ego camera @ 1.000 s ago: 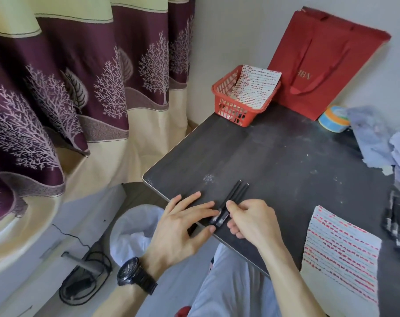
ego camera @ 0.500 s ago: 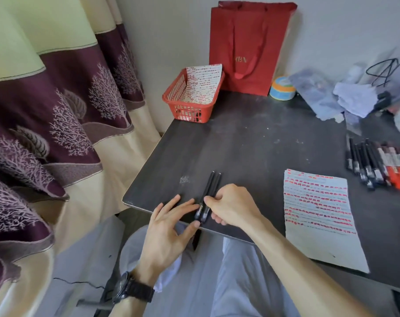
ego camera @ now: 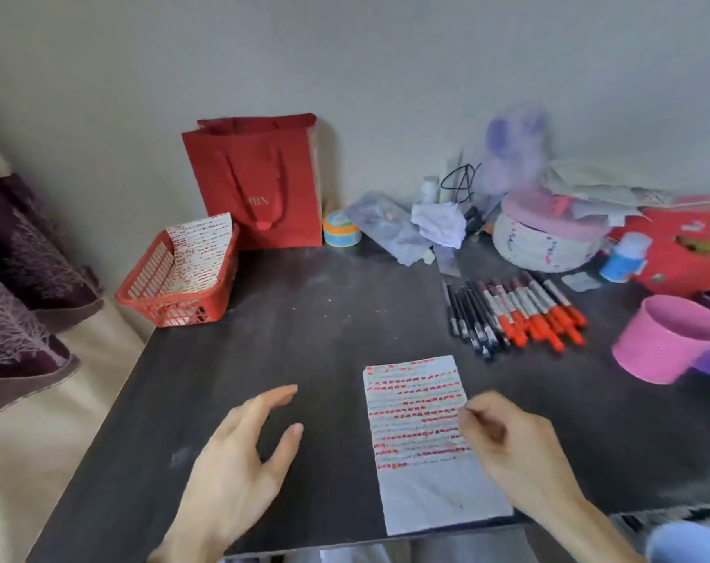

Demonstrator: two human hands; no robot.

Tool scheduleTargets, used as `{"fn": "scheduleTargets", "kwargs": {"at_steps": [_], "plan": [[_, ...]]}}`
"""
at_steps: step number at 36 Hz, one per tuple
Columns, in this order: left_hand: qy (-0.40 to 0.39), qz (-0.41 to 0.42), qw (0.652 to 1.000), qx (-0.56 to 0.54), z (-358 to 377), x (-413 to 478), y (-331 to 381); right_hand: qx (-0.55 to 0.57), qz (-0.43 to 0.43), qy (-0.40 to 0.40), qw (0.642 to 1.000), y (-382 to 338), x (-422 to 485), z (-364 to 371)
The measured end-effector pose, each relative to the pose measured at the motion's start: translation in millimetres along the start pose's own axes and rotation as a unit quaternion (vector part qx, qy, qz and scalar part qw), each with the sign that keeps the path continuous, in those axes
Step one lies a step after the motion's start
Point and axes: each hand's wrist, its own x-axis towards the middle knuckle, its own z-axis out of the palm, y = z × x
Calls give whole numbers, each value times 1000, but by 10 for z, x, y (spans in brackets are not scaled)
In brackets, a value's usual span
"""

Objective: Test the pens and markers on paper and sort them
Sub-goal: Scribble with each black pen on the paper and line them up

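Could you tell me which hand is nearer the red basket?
Left. The left hand is right of the red basket, nearer the person; the right hand farther right, at the marked paper.

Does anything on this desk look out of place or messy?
Mostly tidy: the pens and markers lie in a neat row. The odd one is a marked sheet standing curled in the red basket instead of lying flat, and crumpled paper sits in the clutter by the wall.
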Motion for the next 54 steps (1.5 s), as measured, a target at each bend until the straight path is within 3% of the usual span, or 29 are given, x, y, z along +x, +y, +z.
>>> {"fn": "scheduleTargets", "kwargs": {"at_steps": [5,9,14,18,24,29,32,36,41,44,48,54], "plan": [[-105,85,989,54,529,677,579,-88,-31,61,994,450,119,-138],[-150,103,980,78,1028,1148,1062,-120,-66,87,987,626,167,-69],[-160,47,979,113,1572,1651,1474,-86,-61,101,989,670,242,-33],[-163,-1,969,185,1861,1916,1671,-66,-42,59,995,714,240,-86],[-178,-45,960,213,2053,2116,1722,-72,-27,-9,997,672,291,-130],[-167,-63,956,234,2080,2150,1705,-67,-23,-3,998,672,292,-126],[-169,-78,964,188,1970,2134,1641,-61,-29,7,998,692,274,-120],[-134,-67,989,6,1710,1893,1547,-34,-49,50,997,717,250,-151],[-90,35,982,-162,1331,1118,1563,166,20,32,985,581,205,-321],[-127,98,968,-193,1171,638,1564,273,18,-5,962,451,104,-400],[-167,108,957,-209,1152,156,1446,366,13,-33,930,316,-127,-381],[-167,129,966,-147,1178,-137,1231,372,39,-81,924,294,-372,-323]]}}
